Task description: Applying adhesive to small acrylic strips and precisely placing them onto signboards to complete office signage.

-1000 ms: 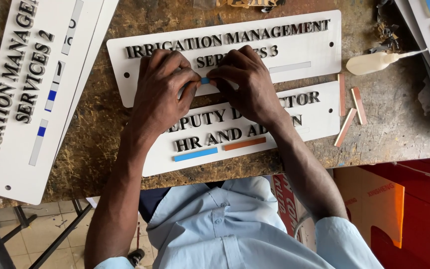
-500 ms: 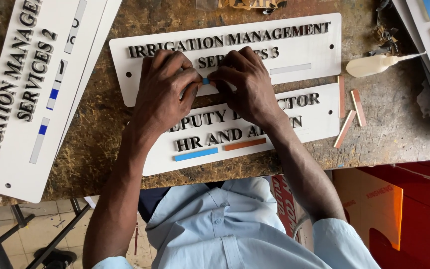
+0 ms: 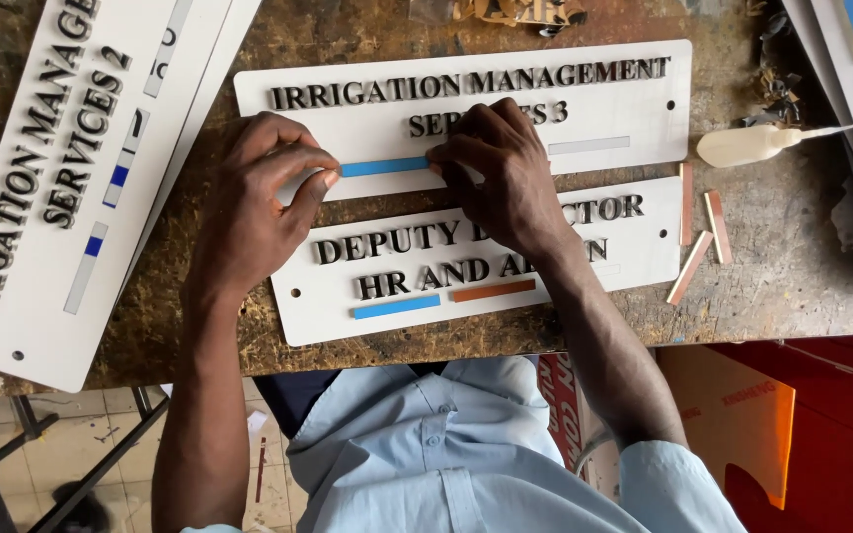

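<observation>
Both hands press a blue strip (image 3: pixel 383 166) onto the upper white sign (image 3: pixel 634 109): left hand (image 3: pixel 254 197) at its nine o'clock end, right hand (image 3: pixel 501 168) at three o'clock, fingertips flat. A second sign (image 3: pixel 298 316) lies at six o'clock; glue bottle (image 3: pixel 742 146) and loose strips (image 3: pixel 703 232) at three.

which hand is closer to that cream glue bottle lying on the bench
The right hand. It rests on the upper white sign, pressing the blue strip, with the glue bottle farther out beyond the sign's end. The left hand holds the strip's opposite end.
</observation>
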